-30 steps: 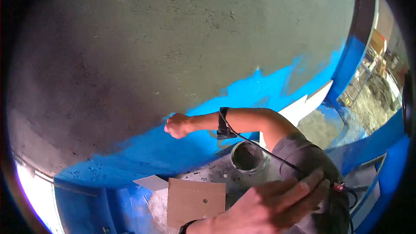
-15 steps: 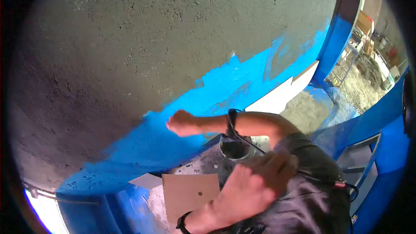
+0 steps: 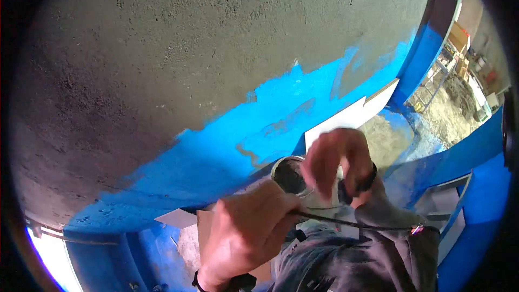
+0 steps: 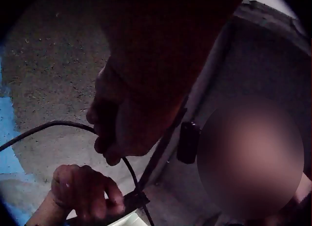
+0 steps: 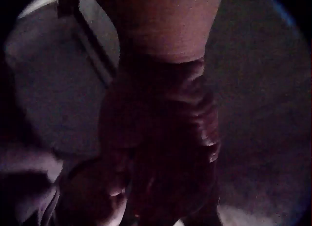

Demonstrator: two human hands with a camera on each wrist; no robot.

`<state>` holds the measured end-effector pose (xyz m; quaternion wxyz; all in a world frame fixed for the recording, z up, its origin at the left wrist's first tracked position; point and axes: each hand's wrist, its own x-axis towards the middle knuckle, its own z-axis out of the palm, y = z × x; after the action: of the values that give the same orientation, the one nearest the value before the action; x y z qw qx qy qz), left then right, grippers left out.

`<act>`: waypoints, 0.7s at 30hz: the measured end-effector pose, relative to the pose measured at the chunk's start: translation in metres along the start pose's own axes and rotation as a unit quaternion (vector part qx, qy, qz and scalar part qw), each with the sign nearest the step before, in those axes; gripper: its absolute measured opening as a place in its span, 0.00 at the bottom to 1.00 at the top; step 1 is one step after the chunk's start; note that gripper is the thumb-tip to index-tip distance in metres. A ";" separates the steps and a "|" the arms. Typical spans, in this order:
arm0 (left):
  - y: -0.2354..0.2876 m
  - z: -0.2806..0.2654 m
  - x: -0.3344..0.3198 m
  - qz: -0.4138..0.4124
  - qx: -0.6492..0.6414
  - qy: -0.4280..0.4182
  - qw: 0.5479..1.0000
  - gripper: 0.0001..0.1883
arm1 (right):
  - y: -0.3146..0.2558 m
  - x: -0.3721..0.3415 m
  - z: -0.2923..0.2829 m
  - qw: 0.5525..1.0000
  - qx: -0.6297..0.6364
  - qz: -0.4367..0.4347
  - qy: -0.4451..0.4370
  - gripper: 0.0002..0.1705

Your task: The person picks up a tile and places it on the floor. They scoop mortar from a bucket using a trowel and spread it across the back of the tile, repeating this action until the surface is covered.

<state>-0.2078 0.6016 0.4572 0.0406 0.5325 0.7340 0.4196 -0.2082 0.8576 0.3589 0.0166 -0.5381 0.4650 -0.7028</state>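
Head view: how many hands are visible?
2. The left hand, at lower centre, pinches the cable; the right hand is higher and farther right, its fingers pointing down. Both are plainly visible.

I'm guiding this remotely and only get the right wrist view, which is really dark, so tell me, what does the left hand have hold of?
Observer: The left hand pinches a thin dark cable; the left wrist view shows it most clearly.
Operator: Got it. Is there any container nearby?
Observer: Yes, the head view shows a round bucket near the base of the wall, partly hidden by the right hand.
Operator: And what does that wall look like?
Observer: Mostly rough gray, with blue paint along its lower part, ending in a jagged upper edge.
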 end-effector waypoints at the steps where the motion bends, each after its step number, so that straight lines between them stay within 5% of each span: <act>1: -0.007 0.007 -0.004 0.026 0.000 -0.014 1.000 0.10 | 0.003 -0.011 -0.022 0.994 -0.001 0.012 0.107 0.14; 4: -0.017 0.031 -0.010 0.006 0.083 -0.069 0.994 0.12 | 0.014 -0.010 -0.084 0.936 -0.026 0.063 0.346 0.15; 7: -0.026 0.049 -0.020 -0.052 0.001 -0.068 0.996 0.19 | 0.052 -0.042 -0.135 0.900 -0.017 0.188 0.393 0.14; 9: -0.039 0.062 -0.036 -0.104 -0.071 -0.045 0.991 0.22 | 0.097 -0.100 -0.155 0.827 -0.025 0.263 0.497 0.15; 11: -0.071 0.075 -0.068 -0.175 -0.069 0.010 0.982 0.26 | 0.160 -0.206 -0.168 0.704 -0.028 0.325 0.630 0.15; 12: -0.085 0.087 -0.083 -0.185 -0.076 0.019 0.980 0.26 | 0.208 -0.292 -0.163 0.654 -0.082 0.324 0.679 0.13; 13: -0.098 0.099 -0.099 -0.233 -0.094 -0.007 0.968 0.27 | 0.241 -0.394 -0.133 0.658 -0.107 0.336 0.665 0.11; 14: -0.107 0.108 -0.114 -0.280 -0.110 -0.032 0.953 0.28 | 0.260 -0.410 -0.089 0.662 -0.101 0.350 0.656 0.11; 15: -0.111 0.119 -0.126 -0.292 -0.110 -0.022 0.950 0.28 | 0.288 -0.438 -0.059 0.614 -0.022 0.386 0.688 0.10; 17: -0.112 0.146 -0.137 -0.291 -0.220 -0.159 0.918 0.27 | 0.305 -0.401 -0.031 0.469 0.132 0.500 0.716 0.09; 18: -0.112 0.156 -0.139 -0.304 -0.224 -0.149 0.914 0.27 | 0.300 -0.364 -0.020 0.471 0.202 0.494 0.702 0.08; 21: -0.098 0.162 -0.132 -0.180 -0.389 -0.230 0.874 0.23 | 0.329 -0.332 -0.036 0.554 0.158 0.507 0.641 0.09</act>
<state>-0.1426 0.5785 0.2372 0.4867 0.4141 0.5646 0.5224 -0.2536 0.8677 -0.1073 0.1521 0.3908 0.4297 -0.7997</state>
